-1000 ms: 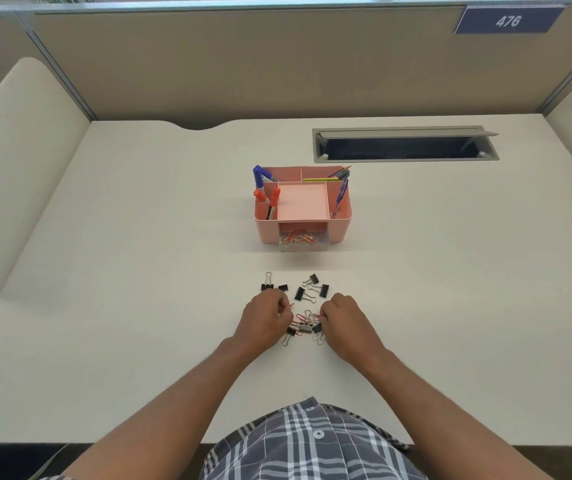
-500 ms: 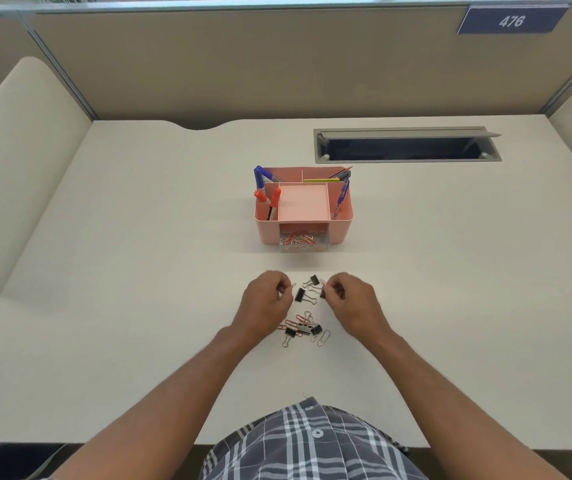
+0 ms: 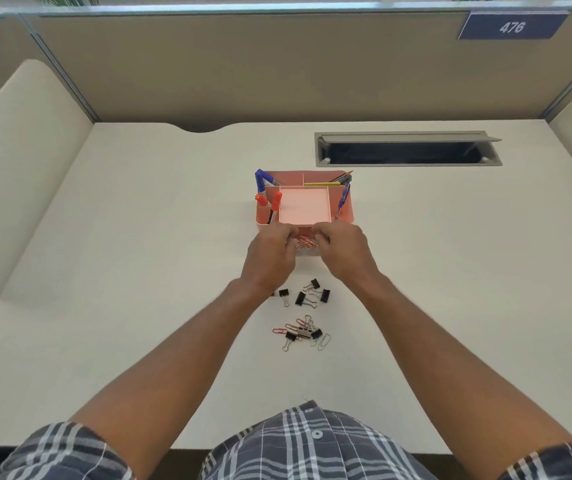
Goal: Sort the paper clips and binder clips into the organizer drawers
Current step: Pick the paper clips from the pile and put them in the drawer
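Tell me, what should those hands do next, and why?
Probably let go of whatever they carry over the clear drawer, which already holds paper clips. Both the left hand and right hand sit curled right at it, and more clips wait on the desk.

Off-white table fills middle of frame, beige partition panels behind and at sides. Pink organizer stands on it just above centre, pens and markers upright in its compartments. Grey cable slot set into tabletop, upper right. Black binder clips loosely grouped just below centre. Nearer bottom, small mixed heap: paper clips tangled with binder clips, touching one another.
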Motion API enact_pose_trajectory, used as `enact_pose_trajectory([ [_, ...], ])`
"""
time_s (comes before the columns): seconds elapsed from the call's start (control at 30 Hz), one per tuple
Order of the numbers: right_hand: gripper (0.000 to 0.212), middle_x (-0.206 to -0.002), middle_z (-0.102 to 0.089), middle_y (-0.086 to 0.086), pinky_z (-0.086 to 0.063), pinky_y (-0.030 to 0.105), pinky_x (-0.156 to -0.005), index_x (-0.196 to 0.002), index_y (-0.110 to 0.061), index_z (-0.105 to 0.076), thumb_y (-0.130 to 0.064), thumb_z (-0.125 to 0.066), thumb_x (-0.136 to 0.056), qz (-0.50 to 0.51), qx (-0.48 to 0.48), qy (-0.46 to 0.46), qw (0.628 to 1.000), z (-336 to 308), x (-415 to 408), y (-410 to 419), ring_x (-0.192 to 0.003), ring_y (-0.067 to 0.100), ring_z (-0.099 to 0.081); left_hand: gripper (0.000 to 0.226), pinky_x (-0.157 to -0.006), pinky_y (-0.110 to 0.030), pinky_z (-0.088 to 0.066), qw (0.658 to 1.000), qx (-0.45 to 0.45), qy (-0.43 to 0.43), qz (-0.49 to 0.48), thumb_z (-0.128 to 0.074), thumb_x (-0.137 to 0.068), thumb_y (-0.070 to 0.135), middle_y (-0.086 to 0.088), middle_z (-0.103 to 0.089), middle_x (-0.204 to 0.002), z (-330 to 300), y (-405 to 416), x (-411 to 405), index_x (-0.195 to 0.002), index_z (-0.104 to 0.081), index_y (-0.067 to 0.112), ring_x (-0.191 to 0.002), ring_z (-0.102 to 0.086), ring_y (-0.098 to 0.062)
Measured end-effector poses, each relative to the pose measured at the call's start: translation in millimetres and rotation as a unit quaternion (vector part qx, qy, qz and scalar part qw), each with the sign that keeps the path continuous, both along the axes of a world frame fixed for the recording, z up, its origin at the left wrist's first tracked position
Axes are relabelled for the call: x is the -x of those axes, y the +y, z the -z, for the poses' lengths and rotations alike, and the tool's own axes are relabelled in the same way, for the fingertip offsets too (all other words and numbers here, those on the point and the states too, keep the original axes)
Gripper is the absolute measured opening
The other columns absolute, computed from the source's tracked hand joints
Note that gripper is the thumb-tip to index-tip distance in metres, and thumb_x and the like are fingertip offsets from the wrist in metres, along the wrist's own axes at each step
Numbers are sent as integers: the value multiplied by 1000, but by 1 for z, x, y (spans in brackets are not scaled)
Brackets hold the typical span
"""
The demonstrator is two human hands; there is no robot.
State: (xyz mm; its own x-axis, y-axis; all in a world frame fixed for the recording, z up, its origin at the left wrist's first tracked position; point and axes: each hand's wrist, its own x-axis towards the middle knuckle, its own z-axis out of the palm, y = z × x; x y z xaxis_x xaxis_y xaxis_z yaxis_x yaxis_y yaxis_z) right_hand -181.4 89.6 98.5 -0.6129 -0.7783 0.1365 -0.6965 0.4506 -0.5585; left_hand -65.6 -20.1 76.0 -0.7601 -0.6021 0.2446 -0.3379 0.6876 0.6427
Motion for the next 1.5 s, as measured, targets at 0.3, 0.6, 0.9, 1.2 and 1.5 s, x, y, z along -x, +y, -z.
enact_pose_trajectory([
  [0.3, 22, -104, -67, 0, -47, 31, -81, -111, -22, -70, -27, -62, -90, -52, -183, -102, 976, 51, -43, 68, -97, 21, -62, 29, -81, -34, -49, 988, -20, -83, 130, -63, -69, 4, 0, -59, -95, 50, 44, -79, -98, -63, 12, -90, -54, -16],
  [0.6, 18, -107, -55, 0, -45, 32, -84, -108, -19, -61, -21, -59, -90, -90, -179, -79, 976, 84, -76, 87, -104, 21, -51, 17, -73, -39, -47, 984, 25, -110, 139, -67, -83, 25, 0, -56, -90, 69, 59, -96, -95, -65, 13, -85, -52, -19],
  [0.9, 25, -111, -57, 3, -45, 28, -84, -110, -13, -64, -8, -51, -89, -27, -132, -65, 989, 81, -56, 83, -102, 21, -54, 6, -73, -38, -47, 988, 20, -101, 114, -60, -90, 12, -3, -59, -88, 71, 55, -90, -92, -65, 9, -84, -53, -21],
  [1.2, 21, -111, -55, 2, -48, 33, -82, -112, -14, -63, -19, -57, -91, -18, -109, -38, 993, 82, -61, 81, -105, 22, -50, 10, -75, -31, -46, 992, 9, -96, 77, -61, -91, 19, -1, -57, -89, 71, 58, -90, -97, -62, 11, -84, -52, -19],
  [1.5, 18, -97, -57, 5, -46, 38, -72, -106, -17, -66, -22, -55, -92, -82, -131, 16, 988, 85, -82, 67, -94, 27, -51, 10, -68, -42, -47, 988, 49, -118, 85, -66, -84, 18, -5, -57, -84, 71, 67, -87, -89, -63, 10, -78, -52, -26],
])
